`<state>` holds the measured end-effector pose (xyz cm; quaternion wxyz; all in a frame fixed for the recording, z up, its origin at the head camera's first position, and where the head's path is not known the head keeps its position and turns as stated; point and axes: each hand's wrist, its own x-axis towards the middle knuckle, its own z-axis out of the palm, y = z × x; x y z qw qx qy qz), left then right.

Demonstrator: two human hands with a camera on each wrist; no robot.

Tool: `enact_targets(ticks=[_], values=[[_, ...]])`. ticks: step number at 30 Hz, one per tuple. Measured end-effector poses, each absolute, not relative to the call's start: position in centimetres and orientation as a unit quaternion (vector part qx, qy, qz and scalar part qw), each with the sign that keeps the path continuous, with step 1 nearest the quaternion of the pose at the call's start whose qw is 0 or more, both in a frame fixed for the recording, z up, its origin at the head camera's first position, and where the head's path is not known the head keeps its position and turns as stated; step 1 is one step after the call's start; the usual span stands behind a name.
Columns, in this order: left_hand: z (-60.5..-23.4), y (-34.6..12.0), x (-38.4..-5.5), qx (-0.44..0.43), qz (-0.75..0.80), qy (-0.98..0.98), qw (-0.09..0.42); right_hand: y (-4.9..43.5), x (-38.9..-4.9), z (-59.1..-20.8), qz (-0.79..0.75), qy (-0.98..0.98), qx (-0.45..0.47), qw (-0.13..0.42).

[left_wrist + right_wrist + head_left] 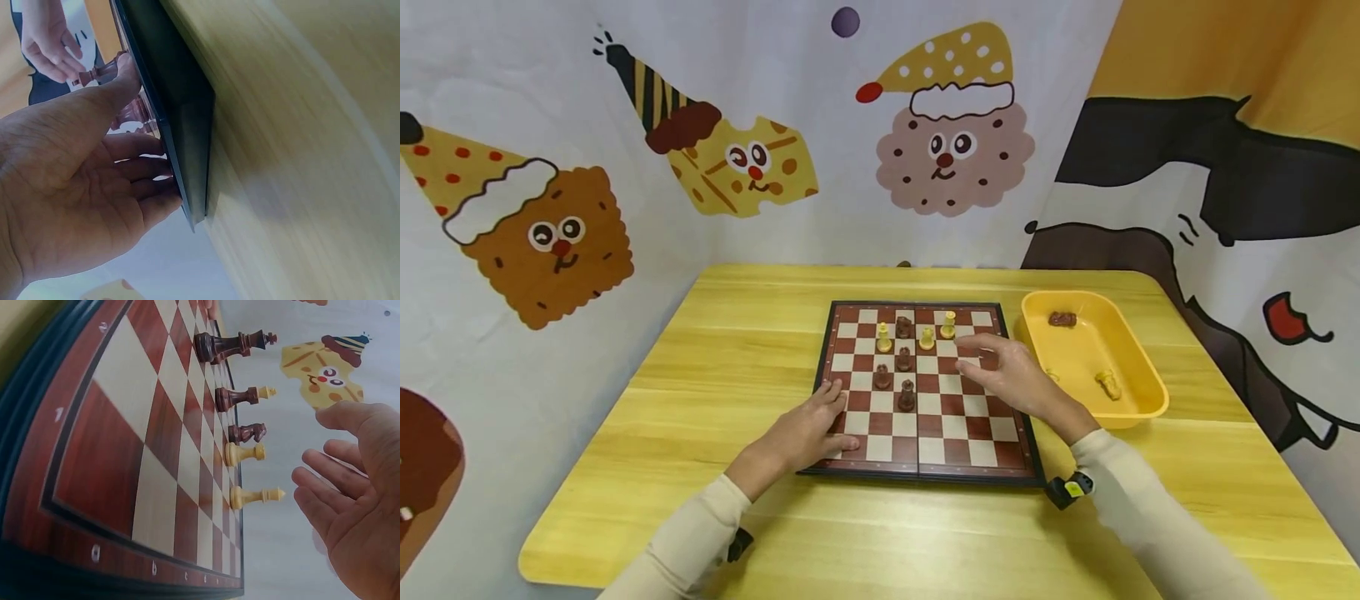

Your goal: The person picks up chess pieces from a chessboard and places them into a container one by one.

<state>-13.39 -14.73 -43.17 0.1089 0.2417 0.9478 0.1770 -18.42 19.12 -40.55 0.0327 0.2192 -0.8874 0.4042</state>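
Observation:
A brown and cream chessboard (942,452) lies on the table with several brown and yellow chess pieces standing on it. My left hand (808,427) rests on the board's left side, fingers and thumb spread; the left wrist view shows its fingertips at the dark rim. Over the right half hovers my right hand (1013,379), thumb and fingers apart, holding nothing. Nearest to it stand a tall yellow piece (949,325) and a yellow rook (927,338). Farther left are a brown knight (903,327), another yellow piece (883,337) and a tall brown king (907,396).
To the right of the board sits a yellow tray (1138,367), holding a brown piece (1062,318) and a yellow piece (1107,384) lying down. The wooden table (700,350) ends at a cartoon-printed curtain (842,225) behind and at the sides.

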Motion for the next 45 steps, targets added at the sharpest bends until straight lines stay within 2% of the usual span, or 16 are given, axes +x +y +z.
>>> enact_targets(ticks=[6, 14, 21, 24, 38, 45], values=[[-43.1, -14.7, -13.3, 0.241, 0.166, 0.950, 0.111, 18.9, -19.5, -40.4, 0.427, -0.882, 0.195, 0.037], [-43.1, -14.7, -13.3, 0.241, 0.166, 0.949, 0.115, 18.4, -22.8, -39.8, 0.430, -0.894, 0.092, 0.084], [-43.0, -14.9, -13.4, 0.248, 0.157, 0.947, 0.128, 17.2, -25.5, -41.8, 0.394, -0.918, 0.044, 0.001], [-43.0, -14.9, -13.5, 0.252, 0.162, 0.946, 0.120, 16.6, -26.2, -42.7, 0.400, -0.916, 0.040, -0.012], [-43.1, -14.2, -13.4, 0.258, 0.168, 0.945, 0.112, 16.6, -26.8, -44.5, 0.491, -0.870, 0.005, 0.045], [-43.1, -14.6, -13.3, 0.237, 0.179, 0.947, 0.119, 16.1, -26.7, -44.1, 0.487, -0.872, 0.028, 0.047]])
